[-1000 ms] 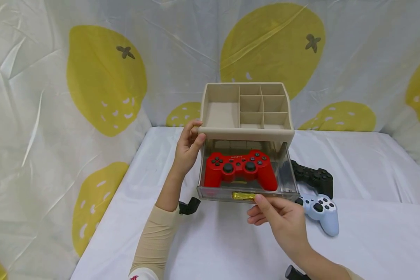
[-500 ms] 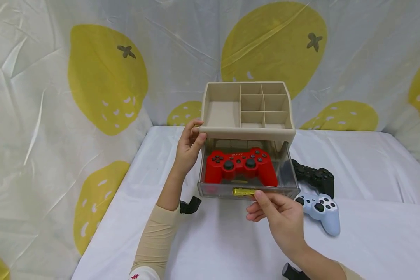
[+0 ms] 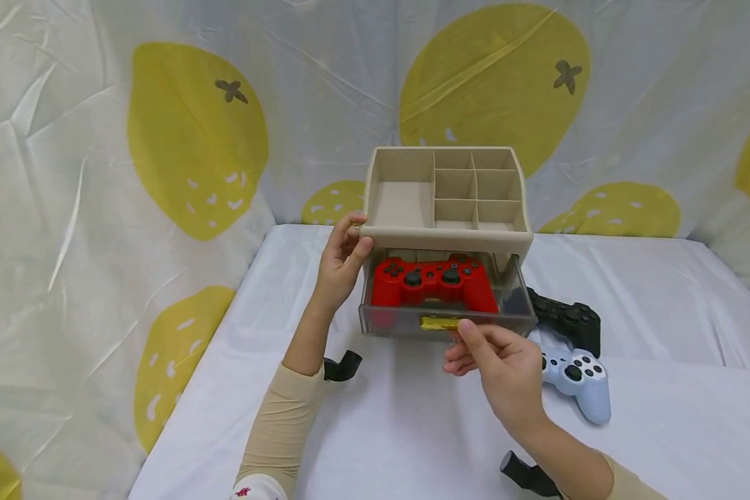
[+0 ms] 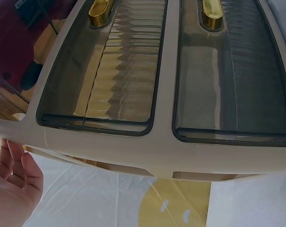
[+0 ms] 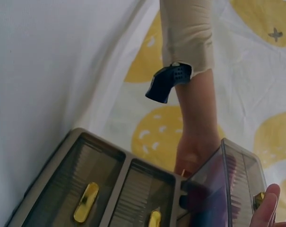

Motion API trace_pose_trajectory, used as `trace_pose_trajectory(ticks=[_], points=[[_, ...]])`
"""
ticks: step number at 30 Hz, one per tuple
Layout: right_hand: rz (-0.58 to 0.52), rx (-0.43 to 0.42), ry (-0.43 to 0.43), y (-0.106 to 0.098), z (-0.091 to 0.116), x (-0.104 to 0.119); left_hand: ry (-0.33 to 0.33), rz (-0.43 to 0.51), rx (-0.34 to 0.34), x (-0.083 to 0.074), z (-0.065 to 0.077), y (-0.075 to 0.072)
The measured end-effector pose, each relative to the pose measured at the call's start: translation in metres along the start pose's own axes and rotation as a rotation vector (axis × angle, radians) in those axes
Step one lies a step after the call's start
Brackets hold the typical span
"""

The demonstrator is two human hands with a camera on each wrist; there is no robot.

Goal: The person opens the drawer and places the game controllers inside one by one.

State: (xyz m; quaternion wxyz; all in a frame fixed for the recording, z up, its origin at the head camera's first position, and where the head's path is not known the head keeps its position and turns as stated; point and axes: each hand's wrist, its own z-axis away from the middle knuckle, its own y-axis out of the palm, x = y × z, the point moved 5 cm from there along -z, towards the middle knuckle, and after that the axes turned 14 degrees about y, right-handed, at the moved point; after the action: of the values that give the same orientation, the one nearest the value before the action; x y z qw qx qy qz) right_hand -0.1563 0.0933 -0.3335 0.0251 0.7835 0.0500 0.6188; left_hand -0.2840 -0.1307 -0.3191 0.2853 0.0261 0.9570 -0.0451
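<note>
Head view; clock positions taken from the middle of the clear drawer (image 3: pixel 406 326), which is drawn partly out of the beige organizer (image 3: pixel 446 239) at 12 o'clock. The red game controller (image 3: pixel 434 285) is contained in the drawer, sticks up, its grips pointed toward 6. The gold handle (image 3: pixel 439 323) at the 6 o'clock face is pinched at its 3 o'clock end by the right hand (image 3: pixel 503 364), thumb set on it, other fingers bent beneath. At 10, the organizer's side edge is gripped by the left hand (image 3: pixel 340 271), thumb at the front, fingers round the side. The organizer's top is divided: one wide compartment toward 9, six small ones toward 3. Two closed drawers (image 4: pixel 119 71) with gold pulls are seen in the left wrist view. A black controller (image 3: pixel 569 321) is laid on the white-covered bench (image 3: pixel 406 423) at 3; a pale blue controller (image 3: pixel 584 385) is placed just beside it at 4, partly hidden by the right hand. A lemon-printed sheet (image 3: pixel 331 104) is hung behind.
</note>
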Motion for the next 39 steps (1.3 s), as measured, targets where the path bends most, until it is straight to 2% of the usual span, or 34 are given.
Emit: trace_pose_trajectory(ticks=[8,21,28,32,39], points=[[0.017,0.002,0.003,0.000,-0.012,-0.001,-0.003,0.002,-0.002,0.000,0.000,0.000],[0.083,-0.060,0.030,0.001,-0.029,-0.005,-0.005,0.004,-0.005,-0.001,0.000,0.000],[0.035,-0.090,0.061,0.002,-0.037,-0.007,0.002,0.002,-0.008,-0.001,0.000,0.000],[0.049,-0.110,0.088,0.001,-0.042,-0.008,0.003,0.002,-0.009,0.000,0.001,0.000],[0.090,-0.121,0.055,0.001,-0.052,-0.009,0.001,0.003,-0.010,0.001,0.001,0.000]])
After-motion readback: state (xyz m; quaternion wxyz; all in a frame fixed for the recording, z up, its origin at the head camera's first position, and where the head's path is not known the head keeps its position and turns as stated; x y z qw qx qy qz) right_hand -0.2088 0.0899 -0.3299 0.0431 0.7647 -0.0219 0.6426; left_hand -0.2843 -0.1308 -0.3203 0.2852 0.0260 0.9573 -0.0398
